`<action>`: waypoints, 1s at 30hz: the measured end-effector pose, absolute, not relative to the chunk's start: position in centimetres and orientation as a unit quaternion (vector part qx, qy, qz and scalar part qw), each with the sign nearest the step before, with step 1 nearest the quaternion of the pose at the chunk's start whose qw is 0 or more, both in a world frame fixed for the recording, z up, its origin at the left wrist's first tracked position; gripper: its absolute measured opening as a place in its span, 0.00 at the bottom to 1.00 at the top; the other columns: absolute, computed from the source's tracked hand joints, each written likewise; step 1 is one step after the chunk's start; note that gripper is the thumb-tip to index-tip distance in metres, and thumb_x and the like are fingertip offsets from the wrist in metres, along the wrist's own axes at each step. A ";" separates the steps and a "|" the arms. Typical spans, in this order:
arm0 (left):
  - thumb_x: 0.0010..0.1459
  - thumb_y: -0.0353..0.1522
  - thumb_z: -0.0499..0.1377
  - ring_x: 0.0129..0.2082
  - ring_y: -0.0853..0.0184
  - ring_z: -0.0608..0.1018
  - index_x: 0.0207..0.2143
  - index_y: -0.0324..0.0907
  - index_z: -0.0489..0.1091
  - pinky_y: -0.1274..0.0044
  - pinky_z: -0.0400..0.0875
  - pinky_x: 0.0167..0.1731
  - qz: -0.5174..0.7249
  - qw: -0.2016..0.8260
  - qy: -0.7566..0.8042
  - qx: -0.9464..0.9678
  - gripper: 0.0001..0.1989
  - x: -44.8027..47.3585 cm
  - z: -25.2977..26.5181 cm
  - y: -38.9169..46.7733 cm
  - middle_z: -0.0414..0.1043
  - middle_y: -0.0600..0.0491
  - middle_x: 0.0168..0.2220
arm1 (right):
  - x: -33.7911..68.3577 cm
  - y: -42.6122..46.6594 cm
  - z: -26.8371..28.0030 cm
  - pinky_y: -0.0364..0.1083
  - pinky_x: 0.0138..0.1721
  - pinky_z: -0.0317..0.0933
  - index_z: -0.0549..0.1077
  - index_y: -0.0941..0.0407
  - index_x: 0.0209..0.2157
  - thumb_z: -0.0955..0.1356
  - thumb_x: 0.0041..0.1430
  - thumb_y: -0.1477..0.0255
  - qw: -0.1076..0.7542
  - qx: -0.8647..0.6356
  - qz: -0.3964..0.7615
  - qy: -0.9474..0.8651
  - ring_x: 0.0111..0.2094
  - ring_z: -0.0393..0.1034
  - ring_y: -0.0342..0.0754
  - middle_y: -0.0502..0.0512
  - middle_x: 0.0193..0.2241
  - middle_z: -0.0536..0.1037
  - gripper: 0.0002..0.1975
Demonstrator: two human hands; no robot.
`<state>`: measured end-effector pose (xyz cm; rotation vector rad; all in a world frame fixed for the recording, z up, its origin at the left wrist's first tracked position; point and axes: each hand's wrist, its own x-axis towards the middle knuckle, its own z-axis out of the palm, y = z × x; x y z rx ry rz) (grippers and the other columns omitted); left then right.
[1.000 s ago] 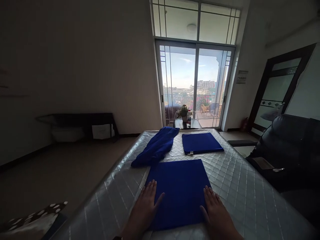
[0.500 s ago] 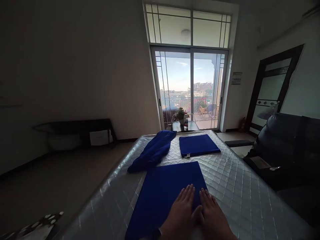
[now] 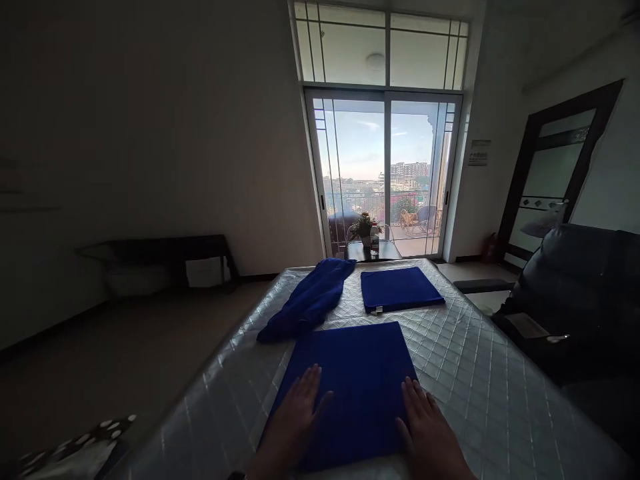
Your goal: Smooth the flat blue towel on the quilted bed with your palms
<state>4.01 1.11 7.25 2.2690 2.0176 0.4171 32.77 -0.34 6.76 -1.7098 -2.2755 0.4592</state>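
A flat, folded blue cloth (image 3: 357,373) lies in front of me on a quilted silvery table cover (image 3: 465,373). My left hand (image 3: 299,407) rests flat on the cloth's left side, fingers stretched forward and thumb apart. On its right edge lies my right hand (image 3: 425,417), also flat with fingers extended. Beyond them, a crumpled blue cloth (image 3: 313,297) lies at the left, its near end close to the folded one. A second blue cloth (image 3: 403,289), neatly folded with a small white tag, sits farther back on the right.
A black armchair (image 3: 580,307) stands along the right side. Past the far edge is a small table (image 3: 357,251) with a potted plant (image 3: 364,228) and a bottle (image 3: 375,238). A dark low bench (image 3: 160,257) is by the left wall. Polka-dotted fabric (image 3: 95,435) shows at lower left.
My left hand has moved left across the folded cloth, away from my right hand, which stays at the right edge. The view has shifted slightly.
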 end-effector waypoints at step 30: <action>0.65 0.50 0.46 0.72 0.57 0.57 0.70 0.47 0.55 0.59 0.56 0.69 0.161 0.062 0.727 0.664 0.35 -1.7 5.8 -2.5 0.51 0.53 0.73 | 29.7 8.4 9.8 0.56 0.71 0.37 0.49 0.67 0.70 0.52 0.71 0.62 0.096 -0.603 0.105 -0.785 0.73 0.35 0.51 0.65 0.72 0.47 0.34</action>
